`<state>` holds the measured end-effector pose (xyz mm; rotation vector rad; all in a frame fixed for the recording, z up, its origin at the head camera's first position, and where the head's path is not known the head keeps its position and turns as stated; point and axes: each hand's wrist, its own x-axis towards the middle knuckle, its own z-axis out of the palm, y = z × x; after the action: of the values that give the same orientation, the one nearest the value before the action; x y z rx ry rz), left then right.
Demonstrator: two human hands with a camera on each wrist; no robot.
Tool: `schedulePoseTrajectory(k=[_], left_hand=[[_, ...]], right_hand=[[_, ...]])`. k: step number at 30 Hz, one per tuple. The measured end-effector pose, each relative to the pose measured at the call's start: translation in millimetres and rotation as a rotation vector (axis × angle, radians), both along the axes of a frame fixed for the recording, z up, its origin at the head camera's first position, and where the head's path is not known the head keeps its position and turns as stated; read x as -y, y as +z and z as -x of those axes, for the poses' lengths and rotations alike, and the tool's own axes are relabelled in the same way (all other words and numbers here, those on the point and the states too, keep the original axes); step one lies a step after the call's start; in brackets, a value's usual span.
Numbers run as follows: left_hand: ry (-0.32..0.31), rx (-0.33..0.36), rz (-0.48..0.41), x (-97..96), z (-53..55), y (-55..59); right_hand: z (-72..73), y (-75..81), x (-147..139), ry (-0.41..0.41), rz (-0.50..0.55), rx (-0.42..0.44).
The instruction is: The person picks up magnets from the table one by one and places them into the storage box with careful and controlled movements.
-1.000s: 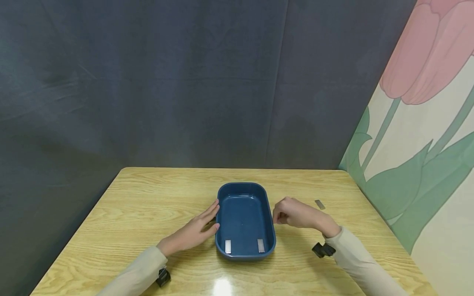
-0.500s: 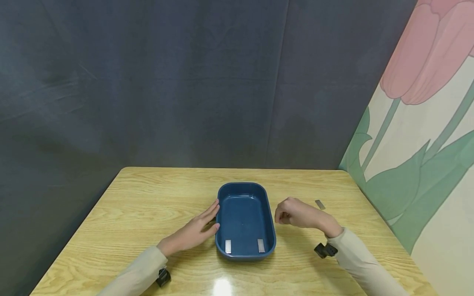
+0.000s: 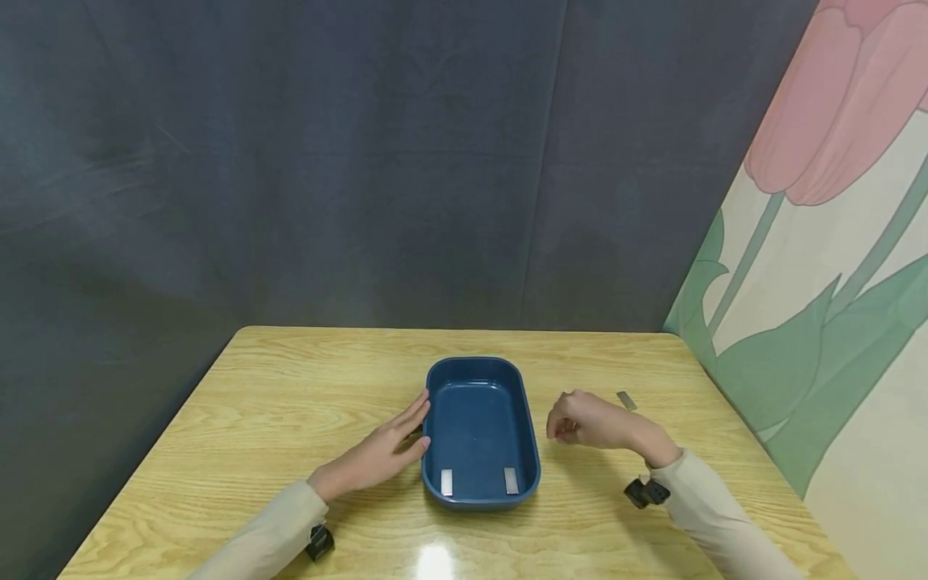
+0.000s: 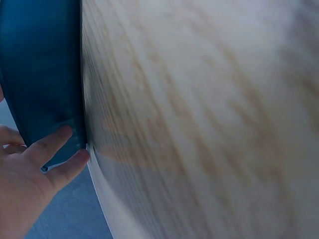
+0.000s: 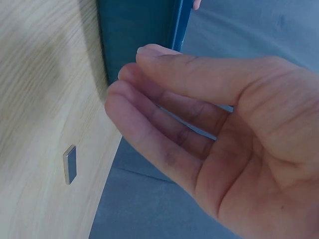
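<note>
In the head view a deep blue rectangular tray (image 3: 474,435) with rounded corners stands on the table. Two small silvery rectangular pieces (image 3: 446,482) lie inside at its near end, one by each corner. My left hand (image 3: 375,459) touches the tray's left side with fingers extended; in the left wrist view its fingertips (image 4: 65,132) rest against the blue wall. My right hand (image 3: 594,420) hovers just off the tray's right side, its fingers loosely bent. Nothing shows between thumb and fingers in the right wrist view. Beyond it lies another flat silvery piece (image 3: 627,400) on the wood.
The wood-grain table (image 3: 312,379) extends to both sides of the tray. A dark curtain (image 3: 362,177) hangs behind it, and a wall with a tulip mural (image 3: 819,322) borders it on the right. Each wrist wears a small black camera (image 3: 647,492).
My right hand has drifted a little to the right, away from the tray's side. The left hand, the tray and the silvery pieces have stayed in place.
</note>
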<state>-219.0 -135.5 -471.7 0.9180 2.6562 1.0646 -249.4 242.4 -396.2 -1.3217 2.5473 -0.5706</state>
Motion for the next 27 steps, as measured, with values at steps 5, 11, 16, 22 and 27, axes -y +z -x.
schedulePoseTrajectory(k=[5,11,16,22,27], left_hand=[[-0.003,-0.006,-0.001,0.1,-0.2,-0.4],[-0.005,-0.005,-0.004,0.2,-0.5,0.4],[-0.002,-0.005,0.000,0.1,-0.7,-0.2],[0.000,0.000,-0.002,0.1,-0.8,1.0],[-0.003,-0.002,0.002,-0.2,-0.7,1.2]], right_hand=[[-0.8,-0.6,-6.0,-0.010,0.005,0.000],[3.0,-3.4,-13.8,-0.021,0.008,-0.004],[8.4,-6.4,-22.4,-0.042,0.013,-0.005],[13.5,-10.3,-30.2,-0.050,0.043,-0.033],[15.9,-14.3,-34.2,-0.067,0.063,-0.073]])
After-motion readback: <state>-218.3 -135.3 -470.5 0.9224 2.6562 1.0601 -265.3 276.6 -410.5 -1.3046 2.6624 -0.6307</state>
